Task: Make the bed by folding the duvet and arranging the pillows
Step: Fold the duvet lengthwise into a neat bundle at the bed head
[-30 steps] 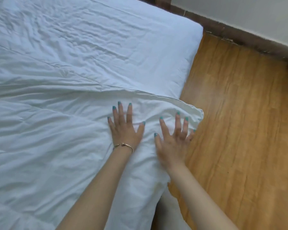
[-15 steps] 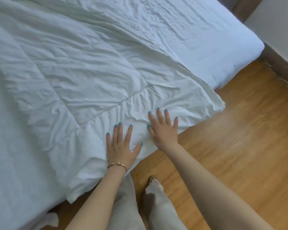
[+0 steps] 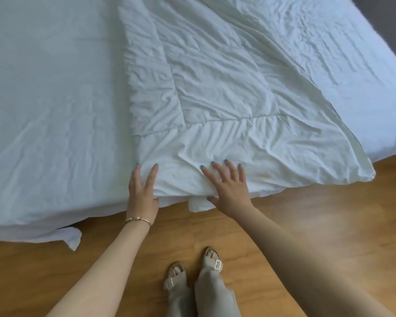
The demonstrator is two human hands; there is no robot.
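White duvet lies crumpled across our bed, its near edge hanging over the side at six o'clock. Our left hand rests at that edge, two fingers straight, the rest hidden under cloth. At its three o'clock our right hand presses flat on the duvet, fingers spread. Wooden floor lies below, our sandals at six o'clock.
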